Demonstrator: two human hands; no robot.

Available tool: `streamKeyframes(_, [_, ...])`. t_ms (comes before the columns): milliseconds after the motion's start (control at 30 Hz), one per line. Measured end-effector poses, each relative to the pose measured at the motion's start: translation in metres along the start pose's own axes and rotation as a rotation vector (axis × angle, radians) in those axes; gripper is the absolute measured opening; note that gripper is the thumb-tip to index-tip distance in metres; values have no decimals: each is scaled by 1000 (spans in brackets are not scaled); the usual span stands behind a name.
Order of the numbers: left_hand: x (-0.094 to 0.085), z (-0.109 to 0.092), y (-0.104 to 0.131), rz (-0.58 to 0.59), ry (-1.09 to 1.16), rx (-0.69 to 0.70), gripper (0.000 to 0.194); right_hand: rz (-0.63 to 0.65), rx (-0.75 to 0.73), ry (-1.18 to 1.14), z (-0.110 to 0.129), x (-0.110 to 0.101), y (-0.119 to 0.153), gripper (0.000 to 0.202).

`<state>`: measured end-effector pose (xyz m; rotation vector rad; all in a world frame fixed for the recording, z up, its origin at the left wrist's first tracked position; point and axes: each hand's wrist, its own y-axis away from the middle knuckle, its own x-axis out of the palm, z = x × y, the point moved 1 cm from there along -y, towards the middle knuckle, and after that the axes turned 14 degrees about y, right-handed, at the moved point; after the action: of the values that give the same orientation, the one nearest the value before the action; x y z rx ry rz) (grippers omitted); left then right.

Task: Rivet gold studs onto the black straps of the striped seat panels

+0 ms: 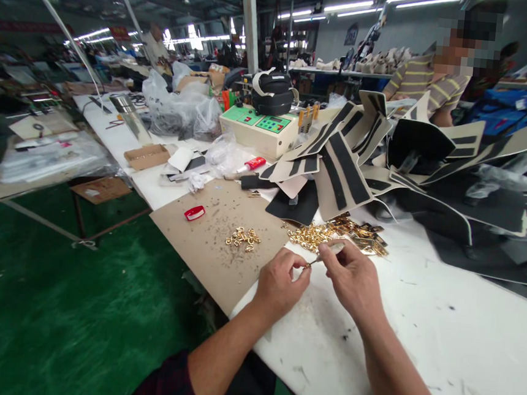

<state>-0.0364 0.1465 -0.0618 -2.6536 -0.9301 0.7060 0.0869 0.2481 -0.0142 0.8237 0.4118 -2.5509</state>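
Left hand: thumb and forefinger of the left hand (282, 281) pinched a small metal piece (307, 266); its exact form was too small to make out.
Right hand: the right hand (351, 279) was closed around the pale handle of a slim-shafted hand tool (334, 247), shaft aimed at the left fingertips.
Workpiece position: raised between the two hands, just on the near side of a heap of gold-coloured fittings (308, 236).
Tool contact: tip appeared to meet the piece; whether it was seated could not be told.
Grip, judged: a firm pinch close to the working point seemed best, with the left fingertips out of the shaft's line in case of a slip.
Force, judged: small, even pressure along the shaft looked safer than a hard push; a plated finish could scratch.
Bracing, judged: forearms steadied against the white tabletop (417, 334) would have helped aim.
Loose stock: a smaller cluster of gold-coloured hardware (244, 239) lay on the brown board (201, 272) among dark crumbs; keeping it apart from the heap seemed prudent.
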Motion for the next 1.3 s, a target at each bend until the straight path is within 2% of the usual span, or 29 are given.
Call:
streamKeyframes(233, [0, -1, 2, -3, -28, 17, 9, 8, -42, -25, 5, 0, 2, 37])
streamKeyframes(400, [-7, -6, 2, -8, -60, 36, 10, -85, 58, -159, 8, -11, 2, 35])
streamKeyframes(500, [-29, -6, -4, -14, -180, 49, 8, -167, 129, -267, 4, -17, -1, 37])
streamKeyframes(667, [-89, 9, -28, 2, -506, -65, 4, -255, 204, -524, -5, -19, -10, 36])
streamKeyframes(767, [-107, 10, -39, 2, -634, -151, 18, -275, 211, -611, -8, -19, -14, 35])
streamKeyframes(800, [-105, 7, -41, 9, -640, -152, 25, -277, 213, -625, -9, -19, -14, 35])
streamKeyframes(867, [-90, -1, -43, 70, -606, -100, 30, -278, 219, -644, -10, -19, -15, 35])
streamKeyframes(1000, [-31, -18, -43, 291, -500, 80, 22, -263, 218, -674, -10, -20, -15, 34])
streamKeyframes(1067, [-3, -21, -47, 363, -496, 118, 23, -262, 210, -676, -10, -21, -15, 34])
streamKeyframes(1133, [19, -22, -53, 408, -517, 123, 23, -263, 209, -673, -9, -21, -15, 34])
streamKeyframes(1200, [32, -21, -60, 429, -534, 113, 20, -255, 221, -674, -9, -22, -15, 34])
streamKeyframes(1300, [40, -20, -67, 449, -537, 100, 16, -239, 239, -687, -7, -23, -16, 36])
